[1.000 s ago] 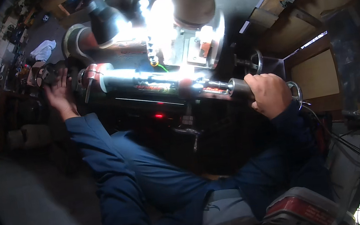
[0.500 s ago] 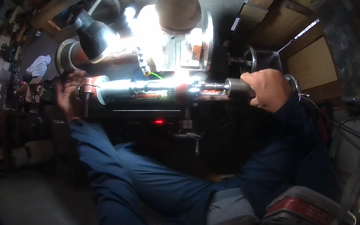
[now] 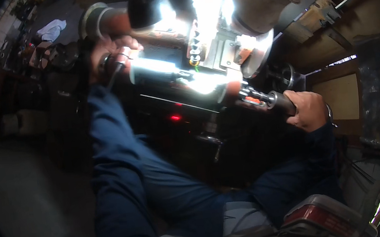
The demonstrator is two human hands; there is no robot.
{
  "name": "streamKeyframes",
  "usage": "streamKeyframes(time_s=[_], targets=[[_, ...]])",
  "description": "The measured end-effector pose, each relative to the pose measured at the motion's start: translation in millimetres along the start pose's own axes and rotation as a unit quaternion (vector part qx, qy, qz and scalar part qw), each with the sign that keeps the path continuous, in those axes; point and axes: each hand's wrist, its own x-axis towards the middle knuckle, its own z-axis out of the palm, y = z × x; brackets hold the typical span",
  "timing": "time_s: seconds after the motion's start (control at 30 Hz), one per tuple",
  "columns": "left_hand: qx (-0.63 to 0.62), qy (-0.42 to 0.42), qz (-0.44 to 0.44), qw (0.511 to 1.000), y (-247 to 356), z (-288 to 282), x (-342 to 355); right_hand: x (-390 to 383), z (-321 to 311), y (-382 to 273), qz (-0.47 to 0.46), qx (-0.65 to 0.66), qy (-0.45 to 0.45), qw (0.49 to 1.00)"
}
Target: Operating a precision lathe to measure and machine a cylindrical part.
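Observation:
A machine's long bright metal shaft (image 3: pixel 152 70) runs across in front of me, sloping down to the right, its middle washed out by glare. At its left end my left hand (image 3: pixel 99 58) curls its fingers over a reddish collar (image 3: pixel 123 56) with a small lever below; some of the fingers are hidden or blurred. My right hand (image 3: pixel 311 107) is closed round the right end of a dull metal cylinder (image 3: pixel 281 102). Between that cylinder and a reddish support (image 3: pixel 230 91), a thinner stepped rod (image 3: pixel 253 93) shows.
A black lamp head (image 3: pixel 148 4) hangs over the machine beside a large brown housing (image 3: pixel 261 6). A segmented hose (image 3: pixel 194 50) points down at the shaft. Below are a metal crank handle (image 3: pixel 212 139) and red lights (image 3: pixel 175 117). A handwheel (image 3: pixel 287 74) stands behind my right hand.
The whole view has tilted, so the shaft now slopes. My left hand's fingers have gone from stretched upward beside the collar to curled over it. My right hand stays on the cylinder.

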Motion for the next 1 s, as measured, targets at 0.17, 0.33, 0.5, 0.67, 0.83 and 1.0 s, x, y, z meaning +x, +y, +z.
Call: streamKeyframes(time_s=[0.17, 0.33, 0.5, 0.67, 0.83, 1.0], targets=[[-0.284, 0.096, -0.113, 0.947, 1.1, -35.5, -11.6, 3.2, 3.6, -1.3, -0.012, 0.018, -0.016, 1.000], [-0.079, 0.121, 0.018, 0.989, 34.2, -37.7, -20.4, 6.7, 12.9, 0.6, -0.010, 0.024, -0.008, 1.000], [0.516, 0.150, 0.086, 0.839, 45.7, 55.4, -7.5, 6.4, 2.0, -7.8, 0.007, 0.002, -0.015, 1.000], [0.552, 0.190, 0.034, 0.811, 40.7, 62.2, -3.7, -18.0, -14.3, 45.9, 0.092, 0.231, 0.186, 0.951], [0.593, 0.220, 0.100, 0.768, 29.9, 51.9, -9.0, -52.4, 23.7, 127.0, 0.477, -0.003, -0.066, 0.877], [0.569, 0.203, 0.025, 0.796, 47.0, 59.0, -11.4, -101.8, 58.8, 84.9, 0.443, 0.193, 0.202, 0.852]])
